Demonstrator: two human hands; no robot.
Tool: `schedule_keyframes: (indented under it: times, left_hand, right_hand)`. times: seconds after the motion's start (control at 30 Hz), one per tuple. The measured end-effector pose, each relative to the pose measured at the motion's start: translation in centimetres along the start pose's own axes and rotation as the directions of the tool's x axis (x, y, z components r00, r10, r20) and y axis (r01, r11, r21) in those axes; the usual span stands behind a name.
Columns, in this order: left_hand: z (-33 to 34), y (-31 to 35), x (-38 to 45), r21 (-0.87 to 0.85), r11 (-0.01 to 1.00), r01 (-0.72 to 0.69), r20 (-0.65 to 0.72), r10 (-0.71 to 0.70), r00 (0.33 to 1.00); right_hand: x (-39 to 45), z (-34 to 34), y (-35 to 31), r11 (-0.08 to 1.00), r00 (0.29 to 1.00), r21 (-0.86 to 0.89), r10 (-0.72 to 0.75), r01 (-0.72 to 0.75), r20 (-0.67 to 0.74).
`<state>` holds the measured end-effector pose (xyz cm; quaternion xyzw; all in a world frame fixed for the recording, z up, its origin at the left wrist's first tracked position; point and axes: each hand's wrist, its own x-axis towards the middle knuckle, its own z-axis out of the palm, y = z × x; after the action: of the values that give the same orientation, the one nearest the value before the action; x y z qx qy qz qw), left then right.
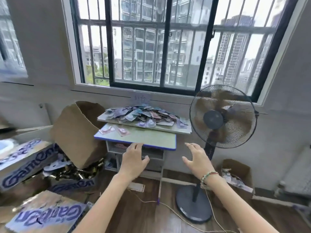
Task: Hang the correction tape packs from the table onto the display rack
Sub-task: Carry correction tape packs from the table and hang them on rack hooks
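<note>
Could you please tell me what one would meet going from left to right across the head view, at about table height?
Open cardboard box → two loose packs on the table → heap of correction tape packs → standing fan.

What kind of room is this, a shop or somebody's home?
Probably a spare room in a flat used for stock: a heap of correction tape packs on a small desk, torn cardboard boxes, a barred window facing apartment towers.

Barred window (168,47) ahead of me, daylight, apartment blocks outside. Grey wall (42,47). Wood floor (151,216). Standing fan (222,116) at right; cardboard boxes (75,132) at left, printed cartons nearer.
</note>
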<state>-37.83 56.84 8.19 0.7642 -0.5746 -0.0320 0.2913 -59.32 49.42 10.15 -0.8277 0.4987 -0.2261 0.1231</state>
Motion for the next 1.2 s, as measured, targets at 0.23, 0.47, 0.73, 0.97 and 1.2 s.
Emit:
schedule_keyframes:
  times: [0.23, 0.47, 0.73, 0.97, 1.2]
  left_hand:
    - [1.8, -6.3, 9.7, -0.066, 0.995, 0.069, 0.024, -0.067, 0.997]
    - [3.6, -12.7, 20.0, -0.061, 0.983, 0.171, 0.011, -0.171, 0.985]
    - [5.9, -17.6, 35.1, -0.040, 0.967, 0.252, -0.008, -0.252, 0.968]
    - [8.4, -21.9, 45.6, -0.029, 0.952, 0.306, 0.021, -0.306, 0.952]
    - [11.4, -27.2, 57.6, -0.026, 0.965, 0.261, 0.111, -0.256, 0.960]
  right_hand:
    - [11.4, 5.6, -0.9, 0.999, 0.996, 0.015, 0.042, -0.043, 0.072]
    - [24.5, 11.9, -1.3, 1.000, 0.991, 0.000, 0.009, -0.009, 0.133]
    - [42.9, 15.6, -1.3, 0.999, 0.988, 0.027, -0.047, 0.044, 0.145]
    - [54.3, 19.5, -0.5, 0.999, 0.985, 0.009, -0.036, 0.035, 0.170]
    - [64.7, 25.9, -0.5, 1.000, 0.981, -0.018, 0.023, -0.020, 0.191]
